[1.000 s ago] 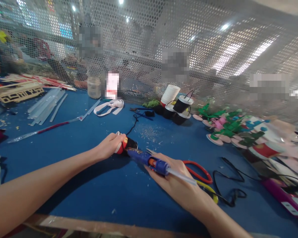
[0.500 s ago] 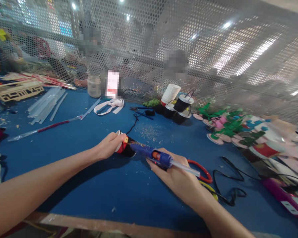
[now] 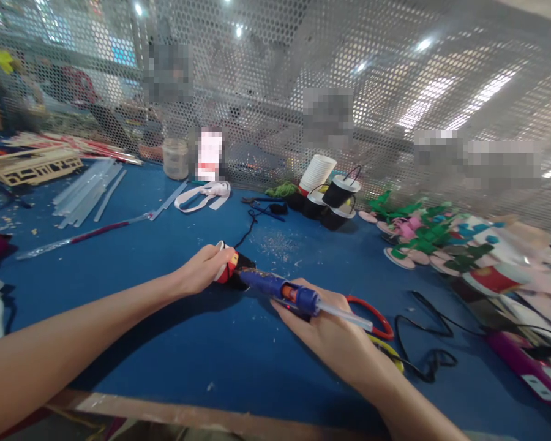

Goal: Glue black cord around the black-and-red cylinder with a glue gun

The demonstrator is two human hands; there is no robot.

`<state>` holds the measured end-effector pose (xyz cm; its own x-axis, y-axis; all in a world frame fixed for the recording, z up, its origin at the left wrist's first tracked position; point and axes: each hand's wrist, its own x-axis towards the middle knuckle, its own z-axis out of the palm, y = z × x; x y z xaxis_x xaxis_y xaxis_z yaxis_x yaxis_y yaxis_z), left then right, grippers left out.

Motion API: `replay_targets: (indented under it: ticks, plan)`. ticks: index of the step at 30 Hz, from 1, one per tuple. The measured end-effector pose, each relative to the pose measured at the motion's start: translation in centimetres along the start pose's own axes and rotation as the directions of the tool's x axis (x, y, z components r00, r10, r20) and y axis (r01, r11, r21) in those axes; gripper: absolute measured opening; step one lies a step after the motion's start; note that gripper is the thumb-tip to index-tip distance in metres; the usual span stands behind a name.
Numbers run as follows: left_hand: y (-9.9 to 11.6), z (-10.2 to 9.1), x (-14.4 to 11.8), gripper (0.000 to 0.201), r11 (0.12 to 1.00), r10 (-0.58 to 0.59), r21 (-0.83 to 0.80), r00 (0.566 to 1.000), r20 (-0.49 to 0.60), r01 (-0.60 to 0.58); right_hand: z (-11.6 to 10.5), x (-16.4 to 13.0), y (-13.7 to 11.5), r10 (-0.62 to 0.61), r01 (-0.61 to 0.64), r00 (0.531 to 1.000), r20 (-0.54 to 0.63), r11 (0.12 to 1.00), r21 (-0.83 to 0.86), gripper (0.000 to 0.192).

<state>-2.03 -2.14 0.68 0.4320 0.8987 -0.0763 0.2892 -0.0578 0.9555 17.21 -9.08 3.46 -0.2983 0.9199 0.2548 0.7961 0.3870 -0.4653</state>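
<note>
The left hand grasps a red and black cup near its white rim; the cup is tilted between the two hands, around the middle of the counter. The right hand is wrapped around a blue glue gun, its nozzle at the cup's black part, though whether the two touch is too small to tell. To do this well, I would brace the cup firmly, turn it in small steps, leave the left fingertips back at the rim away from the hot tip, and squeeze out a thin, even bead rather than a blob. Counting from left to right, there is one wooden frame, a heap of clear glue sticks too overlapped to number, one jar, one white ribbon, the one cup in hand, the one glue gun, one stack of white cups whose number I cannot tell, three black-wrapped cups, one red handle loop, one yellow loop and one purple power strip
</note>
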Motion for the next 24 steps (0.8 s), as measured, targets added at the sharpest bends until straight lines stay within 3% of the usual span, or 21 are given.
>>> replay_targets:
  ticks: [10,17,24]
  plan:
    - [0.59,0.16,-0.16,0.037,0.998,-0.059,-0.009,0.997,-0.041,0.058,0.11,-0.40,0.16,-0.077,0.076,0.995,0.068,0.997,0.020,0.010]
    - [0.36,0.15,-0.07,0.037,0.999,-0.047,0.005,0.998,-0.049,0.047,0.19,-0.38,0.15,-0.065,0.065,0.996,0.068,0.998,0.005,0.008]
    - [-0.12,-0.15,-0.07,0.039,0.997,0.041,0.067,0.999,0.014,-0.042,-0.13,0.37,0.24,-0.003,0.006,0.999,-0.052,0.998,0.068,0.013]
